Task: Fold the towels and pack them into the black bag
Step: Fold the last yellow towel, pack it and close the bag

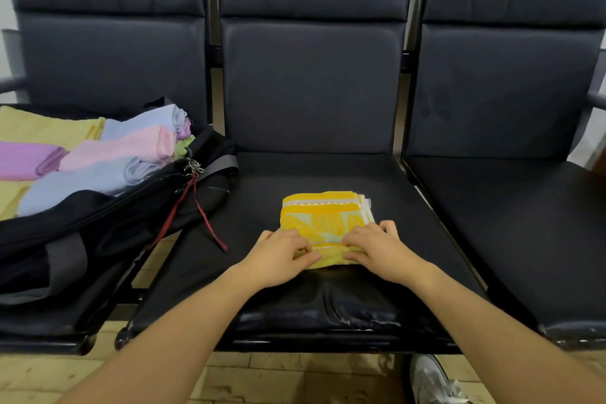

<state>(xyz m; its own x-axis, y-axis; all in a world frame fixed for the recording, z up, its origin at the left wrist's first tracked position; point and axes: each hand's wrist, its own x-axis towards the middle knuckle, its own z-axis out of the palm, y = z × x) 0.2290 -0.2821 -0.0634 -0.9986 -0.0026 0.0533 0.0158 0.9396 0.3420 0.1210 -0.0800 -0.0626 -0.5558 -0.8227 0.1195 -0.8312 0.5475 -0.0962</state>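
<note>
A folded yellow towel (324, 223) with a paler woven pattern and a white band lies on the middle seat (314, 180) of a row of black padded chairs, towards the front of the cushion. It is folded into a compact, nearly square packet; its stacked loose edges face right, and its slightly longer side runs left to right across the seat.

Both hands work its near edge. The left hand (280, 256) has fingers curled, thumb and fingertips pinching the near-left hem of the towel. The right hand (377, 248) lies over the near-right corner, fingers bent and gripping the same folded edge, knuckles raised. The two hands sit close together, just apart, with bare forearms reaching in from below.

To the left, on the neighbouring seat, the black bag (98, 233) lies unzipped, its opening facing up. Inside are rolled and folded towels in lilac, pink, pale blue and pale yellow-green (108, 154), packed side by side. A dark red ribbon (196, 207) hangs from the bag's zip pull across onto the middle seat. A grey shoe (433, 380) shows on the tiled floor (278, 371) below.
</note>
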